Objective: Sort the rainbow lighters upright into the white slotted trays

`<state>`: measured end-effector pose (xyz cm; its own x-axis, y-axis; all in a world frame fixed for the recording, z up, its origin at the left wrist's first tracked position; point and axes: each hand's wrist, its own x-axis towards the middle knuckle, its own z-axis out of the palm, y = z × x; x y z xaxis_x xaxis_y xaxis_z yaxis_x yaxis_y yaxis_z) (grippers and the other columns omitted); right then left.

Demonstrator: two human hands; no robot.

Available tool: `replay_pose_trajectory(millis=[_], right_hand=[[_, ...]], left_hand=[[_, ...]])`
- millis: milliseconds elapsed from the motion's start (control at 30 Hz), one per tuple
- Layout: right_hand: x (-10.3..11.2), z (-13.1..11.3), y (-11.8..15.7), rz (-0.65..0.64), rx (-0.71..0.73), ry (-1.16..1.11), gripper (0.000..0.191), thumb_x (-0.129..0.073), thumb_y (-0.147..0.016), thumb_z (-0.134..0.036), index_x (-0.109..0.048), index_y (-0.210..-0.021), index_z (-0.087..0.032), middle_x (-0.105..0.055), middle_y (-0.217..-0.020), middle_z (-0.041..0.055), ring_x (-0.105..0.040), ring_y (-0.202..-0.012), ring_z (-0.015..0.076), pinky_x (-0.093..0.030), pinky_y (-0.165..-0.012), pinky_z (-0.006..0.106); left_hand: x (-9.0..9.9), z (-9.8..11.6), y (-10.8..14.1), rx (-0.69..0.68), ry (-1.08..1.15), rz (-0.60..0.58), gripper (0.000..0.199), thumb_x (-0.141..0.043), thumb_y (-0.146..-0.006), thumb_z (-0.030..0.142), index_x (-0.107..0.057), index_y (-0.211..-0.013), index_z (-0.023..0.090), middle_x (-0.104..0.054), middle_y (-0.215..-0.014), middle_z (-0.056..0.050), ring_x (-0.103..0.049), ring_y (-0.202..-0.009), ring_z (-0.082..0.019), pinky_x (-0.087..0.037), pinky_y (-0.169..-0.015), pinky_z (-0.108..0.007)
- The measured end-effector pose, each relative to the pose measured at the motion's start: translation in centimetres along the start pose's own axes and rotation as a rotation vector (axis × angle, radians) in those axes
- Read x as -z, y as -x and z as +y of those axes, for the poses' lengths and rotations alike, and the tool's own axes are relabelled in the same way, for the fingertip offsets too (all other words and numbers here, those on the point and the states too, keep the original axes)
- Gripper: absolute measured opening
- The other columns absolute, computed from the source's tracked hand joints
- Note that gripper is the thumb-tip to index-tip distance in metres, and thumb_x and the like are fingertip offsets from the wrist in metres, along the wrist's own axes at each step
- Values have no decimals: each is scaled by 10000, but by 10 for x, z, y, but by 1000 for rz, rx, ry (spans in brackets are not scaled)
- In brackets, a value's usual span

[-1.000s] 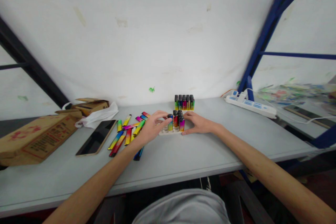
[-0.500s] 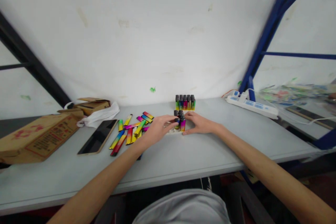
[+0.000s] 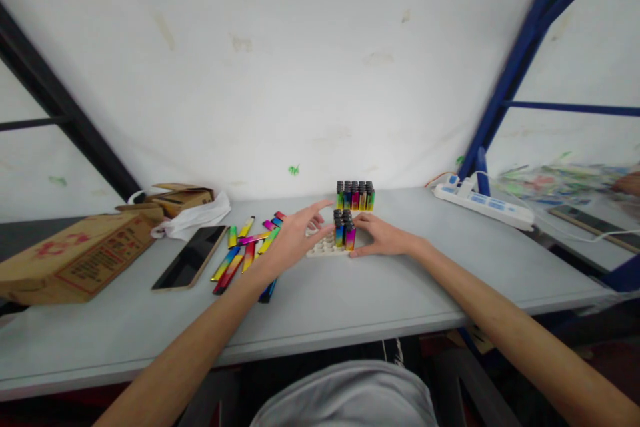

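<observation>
Over the left part of a white holed tray point(image 3: 327, 248), my left hand point(image 3: 296, 230) is open with fingers apart and nothing in it. My right hand point(image 3: 377, 235) grips the tray's right end, thumb at the front corner and fingers behind. Upright in the tray's right part stands a small group of shiny rainbow-coloured sticks point(image 3: 345, 233) with black tops, shaped like lighters. Several similar loose sticks point(image 3: 234, 265) lie in a pile left of my left hand, which partly covers them. A second upright block of such sticks point(image 3: 355, 196) stands farther back.
At left are a phone point(image 3: 191, 259), a brown carton point(image 3: 75, 257), a smaller open carton point(image 3: 181, 199) and a white cloth or bag point(image 3: 197, 217). A white power strip point(image 3: 484, 205) with cables lies at right. Beyond it, another person's hand point(image 3: 629, 183) shows beside plastic bags.
My left hand has let go of a stick, now standing in the tray, and drawn back up and left with fingers opened. My right hand stays on the tray.
</observation>
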<state>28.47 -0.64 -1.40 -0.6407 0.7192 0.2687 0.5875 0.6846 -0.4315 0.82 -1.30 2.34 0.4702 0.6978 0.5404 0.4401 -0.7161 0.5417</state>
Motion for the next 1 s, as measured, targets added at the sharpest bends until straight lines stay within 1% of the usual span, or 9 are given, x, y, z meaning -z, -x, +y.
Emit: replay_pose_trajectory(millis=[67,133,233,367,567,700,767,867,1000], right_hand=[[0,0,0,-2,-8,7,741,-773,-803,-653,-633,-1334,-155,-609,-1288,148,-569,-1200,327,-453,-1100,500],[1,-1,0,-2,-12,6,728,-770,-799,-664,-645,-1307,-158,-608,-1274,145,-573,-1193,325,-458,-1096,496],[2,-2,0,-6,-10,-2,719,-755,-803,-682,-651,-1294,-168,-605,-1271,139,-571,-1191,324,-464,-1087,494],[3,-2,0,-14,-7,1,726,-751,-801,-691,-653,-1283,-156,-608,-1250,140,-570,-1180,323,-464,-1081,488],[2,0,0,-12,0,-6,725,-754,-801,-685,-654,-1277,-148,-606,-1233,139,-568,-1173,322,-466,-1076,487],[1,0,0,-1,2,-6,715,-759,-799,-682,-657,-1277,-160,-610,-1231,135,-572,-1173,322,-467,-1074,489],[1,0,0,0,1,0,708,-764,-797,-676,-661,-1268,-157,-614,-1230,136,-576,-1168,322,-470,-1072,491],[2,-1,-1,-4,4,15,710,-766,-796,-675,-662,-1268,-154,-620,-1245,143,-575,-1176,327,-467,-1080,504],[1,0,0,3,4,20,712,-768,-799,-668,-653,-1297,-173,-624,-1262,138,-581,-1174,325,-469,-1078,507]], left_hand=[[20,-11,-1,57,-72,81,182,-721,-876,365,-728,-989,223,-676,-758,-13,-598,-683,-172,-477,-719,-273],[41,-28,0,156,-101,113,177,-786,-799,313,-669,-715,211,-600,-625,-4,-498,-588,-166,-371,-598,-257],[65,-57,4,280,-182,80,292,-865,-714,272,-603,-606,204,-502,-524,18,-398,-517,-148,-233,-538,-257],[76,-80,11,345,-224,-117,435,-926,-624,241,-515,-483,225,-462,-431,29,-353,-431,-138,-179,-494,-270],[74,-71,8,273,-137,-47,368,-856,-706,276,-519,-566,229,-508,-478,22,-436,-442,-137,-234,-479,-252],[67,-49,4,322,163,-15,280,-684,-881,467,-537,-857,230,-641,-642,5,-564,-488,-141,-386,-485,-235],[57,-38,3,328,313,-11,322,-653,-899,513,-524,-983,230,-655,-700,10,-523,-478,-114,-387,-465,-218],[39,-25,2,351,471,-22,368,-685,-883,530,-529,-1023,227,-541,-638,62,-427,-472,-81,-336,-450,-182],[19,-17,2,446,635,-59,431,-658,-875,612,-560,-858,193,-367,-572,83,-319,-446,-65,-255,-433,-179]])
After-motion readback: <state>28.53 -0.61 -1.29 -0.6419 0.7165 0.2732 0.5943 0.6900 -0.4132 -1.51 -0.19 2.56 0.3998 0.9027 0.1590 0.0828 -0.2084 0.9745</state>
